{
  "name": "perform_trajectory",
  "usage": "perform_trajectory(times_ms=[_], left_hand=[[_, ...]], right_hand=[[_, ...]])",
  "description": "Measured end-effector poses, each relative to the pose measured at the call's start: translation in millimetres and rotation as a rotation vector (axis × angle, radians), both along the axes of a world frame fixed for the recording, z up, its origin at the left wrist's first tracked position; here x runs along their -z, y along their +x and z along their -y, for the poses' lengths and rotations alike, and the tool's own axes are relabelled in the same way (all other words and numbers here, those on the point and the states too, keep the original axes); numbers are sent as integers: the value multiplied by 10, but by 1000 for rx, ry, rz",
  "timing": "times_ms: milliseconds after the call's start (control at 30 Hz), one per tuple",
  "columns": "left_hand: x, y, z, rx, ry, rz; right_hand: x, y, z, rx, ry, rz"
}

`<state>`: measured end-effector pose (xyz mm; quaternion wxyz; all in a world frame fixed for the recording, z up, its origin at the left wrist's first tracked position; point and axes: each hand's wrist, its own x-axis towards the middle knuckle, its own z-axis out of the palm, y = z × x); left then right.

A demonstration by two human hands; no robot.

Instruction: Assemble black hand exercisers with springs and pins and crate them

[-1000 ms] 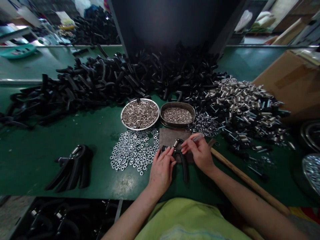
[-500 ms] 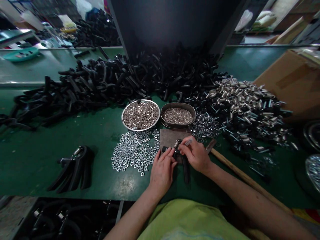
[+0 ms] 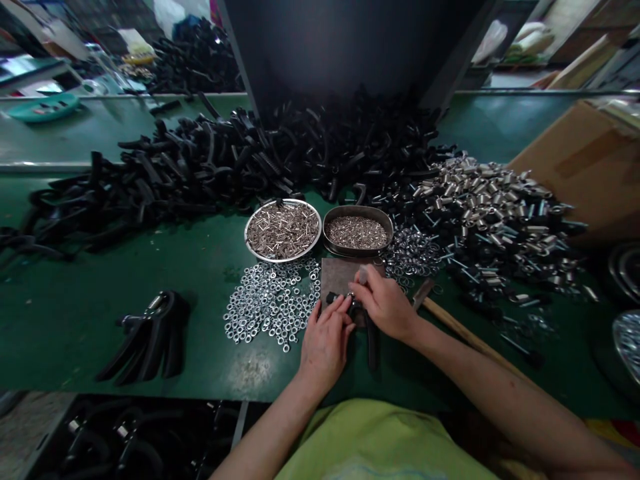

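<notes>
Low over a square metal plate [image 3: 336,272], my left hand [image 3: 325,337] holds a black-handled part [image 3: 371,340], whose handle points toward me. Its far end, with small shiny metal, lies between my two hands. My right hand [image 3: 387,303] is closed in a pinch at that metal end; the fingers cover what is in them. A small grey piece [image 3: 363,273] shows at its fingers, too unclear to name. Left of the plate spread many loose metal nuts [image 3: 273,307]. Behind it stand a round dish [image 3: 246,239] of small pins and an oval tin [image 3: 389,239] of tiny metal pieces.
A hammer [image 3: 450,325] lies right of the plate, partly under my right forearm. Several black-handled pieces with springs [image 3: 155,340] lie at left. Black handles [image 3: 215,160] heap along the back; springs and bolts [image 3: 500,207] pile at right beside a cardboard box [image 3: 585,167].
My right hand has shifted slightly left, its fingers coming down onto the metal end of the part and covering more of it. My left hand has stayed in place.
</notes>
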<state>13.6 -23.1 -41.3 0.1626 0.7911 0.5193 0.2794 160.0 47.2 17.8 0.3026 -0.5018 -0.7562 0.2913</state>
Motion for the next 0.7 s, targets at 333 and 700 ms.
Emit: perform_trajectory(times_ms=[333,700], left_hand=[[-81,-38,-71,3,-99,96],[-159,108,-466,4,-160,176]], right_hand=[[-248,110,-688,126,243,581],[-56,356,-786,34,385,733]])
